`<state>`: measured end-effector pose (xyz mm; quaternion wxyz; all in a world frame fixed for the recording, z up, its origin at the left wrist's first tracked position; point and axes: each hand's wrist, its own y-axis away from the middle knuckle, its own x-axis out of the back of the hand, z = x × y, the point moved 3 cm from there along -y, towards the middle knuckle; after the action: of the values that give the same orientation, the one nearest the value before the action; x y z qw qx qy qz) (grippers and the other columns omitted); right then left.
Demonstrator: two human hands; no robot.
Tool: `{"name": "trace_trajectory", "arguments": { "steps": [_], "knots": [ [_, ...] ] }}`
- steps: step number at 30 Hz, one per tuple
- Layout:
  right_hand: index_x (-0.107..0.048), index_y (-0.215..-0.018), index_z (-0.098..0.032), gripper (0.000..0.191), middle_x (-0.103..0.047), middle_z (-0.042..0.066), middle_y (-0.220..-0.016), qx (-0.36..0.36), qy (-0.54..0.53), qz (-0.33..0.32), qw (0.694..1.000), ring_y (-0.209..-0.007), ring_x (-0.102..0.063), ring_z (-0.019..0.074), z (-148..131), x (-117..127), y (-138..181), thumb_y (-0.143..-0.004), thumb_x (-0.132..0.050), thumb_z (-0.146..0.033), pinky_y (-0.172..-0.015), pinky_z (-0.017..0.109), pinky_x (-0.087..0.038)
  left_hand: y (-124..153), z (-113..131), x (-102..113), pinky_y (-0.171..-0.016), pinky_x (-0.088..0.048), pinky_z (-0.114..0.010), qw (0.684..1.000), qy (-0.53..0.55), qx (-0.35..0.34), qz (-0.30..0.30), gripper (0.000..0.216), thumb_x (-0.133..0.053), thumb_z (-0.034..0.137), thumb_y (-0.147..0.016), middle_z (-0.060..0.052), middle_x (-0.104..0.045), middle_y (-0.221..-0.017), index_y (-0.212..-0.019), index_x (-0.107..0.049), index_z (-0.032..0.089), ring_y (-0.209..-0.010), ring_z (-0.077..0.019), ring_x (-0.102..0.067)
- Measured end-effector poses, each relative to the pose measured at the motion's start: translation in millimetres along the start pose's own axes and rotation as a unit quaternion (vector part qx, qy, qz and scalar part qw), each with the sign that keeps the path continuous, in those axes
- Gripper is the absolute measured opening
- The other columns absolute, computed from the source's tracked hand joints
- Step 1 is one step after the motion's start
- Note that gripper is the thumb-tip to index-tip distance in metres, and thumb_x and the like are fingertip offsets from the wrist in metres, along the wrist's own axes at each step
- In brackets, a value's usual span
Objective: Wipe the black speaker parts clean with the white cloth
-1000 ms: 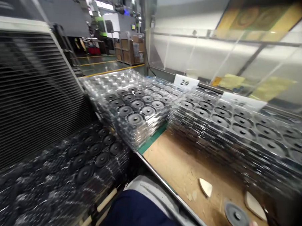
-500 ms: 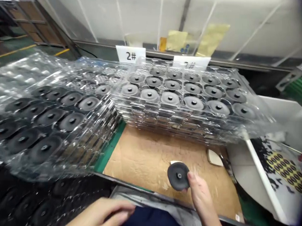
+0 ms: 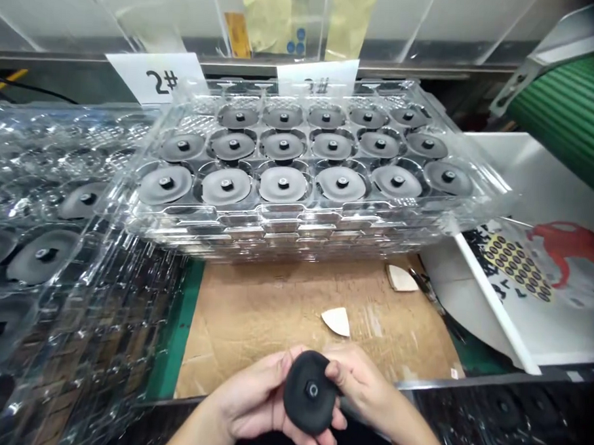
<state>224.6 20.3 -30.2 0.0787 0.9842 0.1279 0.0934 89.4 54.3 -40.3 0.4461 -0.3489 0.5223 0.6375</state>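
Observation:
A round black disc part (image 3: pixel 301 409) with a small raised hub is held in front of me, hub side toward the camera. My left hand (image 3: pixel 257 391) supports it from the left and beneath, thumb at its upper left edge. At its right edge my right hand (image 3: pixel 363 386) grips it with the thumb. On the brown cardboard (image 3: pixel 254 312) just beyond my hands lies a white wedge-shaped piece (image 3: pixel 336 321). A stack of clear plastic trays (image 3: pixel 296 235) stands behind, its top tray filled with similar black discs (image 3: pixel 283 182).
More clear trays with discs (image 3: pixel 44 256) are stacked at the left. A second white wedge (image 3: pixel 401 278) lies at the cardboard's right. The white bin (image 3: pixel 500 303) on the right holds a sheet of yellow labels (image 3: pixel 516 265) and a red item (image 3: pixel 571 244). Paper signs (image 3: pixel 158 77) stand behind.
My left hand has come from the lower left and taken hold of the disc too. The right hand has brought the disc nearer and left. My view has turned to the right.

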Motion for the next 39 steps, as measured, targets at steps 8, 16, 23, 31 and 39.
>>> {"name": "trace_trajectory", "arguments": {
  "steps": [8, 16, 23, 31, 39],
  "knots": [
    [-0.061, -0.08, -0.02, 0.052, -0.059, 0.0, -0.069, -0.022, 0.103, 0.014, 0.994, -0.067, -0.055, 0.0119, -12.4, -4.6, -18.5, -0.092, -0.021, -0.051, -0.066, 0.022, -0.043, 20.3, -0.5, 15.7, -0.068, -0.049, -0.028, 0.994, 0.088, -0.067, 0.011, 0.051, -0.063, 0.045, -0.071, -0.016, -0.065, -0.105, -0.113, -0.049, 0.019, -0.088, -0.0262, -0.066],
    [-0.057, -0.113, -0.019, 0.039, -0.048, 0.01, -0.095, -0.144, 0.291, 0.307, 0.895, -0.082, -0.054, 0.0236, 54.9, 24.2, 1.2, -0.084, -0.046, -0.042, -0.073, 0.04, -0.045, 39.6, 19.4, 25.6, -0.1, -0.035, -0.038, 0.944, 0.178, -0.233, 0.151, 0.047, -0.054, 0.03, -0.082, -0.014, -0.05, -0.131, -0.126, -0.042, 0.019, -0.119, -0.0313, -0.046],
    [-0.063, -0.099, -0.021, 0.024, -0.061, 0.008, -0.097, -0.082, 0.297, 0.27, 0.912, -0.092, -0.057, 0.022, 63.8, 6.9, 9.6, -0.084, -0.049, -0.033, -0.081, 0.036, -0.046, 48.2, 26.3, 23.3, -0.107, -0.026, -0.042, 0.924, 0.15, -0.295, 0.194, 0.044, -0.06, 0.018, -0.077, -0.012, -0.048, -0.134, -0.12, -0.05, 0.018, -0.122, -0.0296, -0.043],
    [-0.058, -0.104, -0.022, 0.02, -0.064, 0.005, -0.097, -0.008, 0.199, 0.254, 0.946, -0.081, -0.06, 0.0152, -45.4, -6.2, -21.1, -0.087, -0.049, -0.025, -0.065, 0.024, -0.049, 44.4, 18.6, 6.3, -0.094, -0.041, -0.029, 0.924, 0.072, -0.31, 0.211, 0.048, -0.064, 0.021, -0.074, -0.009, -0.055, -0.128, -0.12, -0.051, 0.024, -0.115, -0.0223, -0.051],
    [-0.061, -0.096, -0.022, 0.021, -0.062, 0.001, -0.082, 0.087, 0.178, 0.078, 0.977, -0.072, -0.058, 0.0108, -104.7, -41.2, -38.1, -0.085, -0.046, -0.012, -0.066, 0.021, -0.047, 49.9, 10.0, -4.9, -0.082, -0.048, -0.024, 0.905, 0.043, -0.325, 0.271, 0.047, -0.069, 0.021, -0.069, -0.004, -0.067, -0.103, -0.114, -0.057, 0.026, -0.094, -0.0177, -0.062]
  ]
}}
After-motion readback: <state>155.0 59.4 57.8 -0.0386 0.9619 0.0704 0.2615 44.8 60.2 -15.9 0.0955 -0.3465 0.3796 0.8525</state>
